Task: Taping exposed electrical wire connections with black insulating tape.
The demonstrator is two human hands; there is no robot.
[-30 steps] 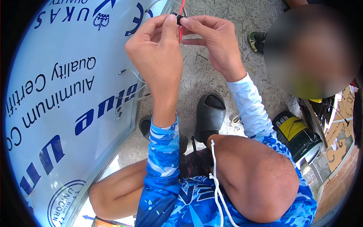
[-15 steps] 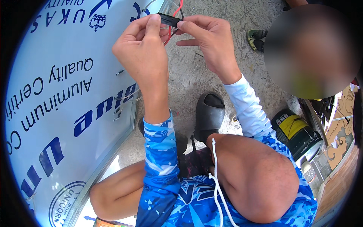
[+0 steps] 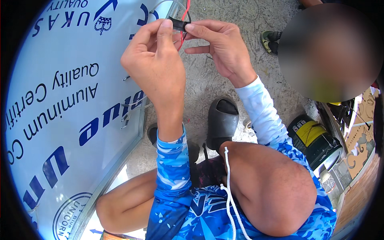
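Observation:
Near the top of the view, a short, glossy black strip that looks like electrical tape (image 3: 178, 25) stretches between my two hands. My left hand (image 3: 154, 52) pinches its left end between thumb and fingers. At the other end, my right hand (image 3: 222, 44) grips it with thumb and index finger, the lower fingers held away. A red wire (image 3: 187, 7) and a dark wire run down past the strip and partly behind my fingers. Whether the strip is wrapped round the wires cannot be made out.
A large white panel with blue lettering (image 3: 60, 120) and a metal edge fills the left side, with thin wires (image 3: 138, 105) sticking out near that edge. Grey concrete floor (image 3: 256, 60) lies below. A black bucket (image 3: 316, 138) stands at right; another person is at upper right.
Both hands have come slightly closer together, so less of the black strip shows between them. My left hand and forearm have shifted a little to the right.

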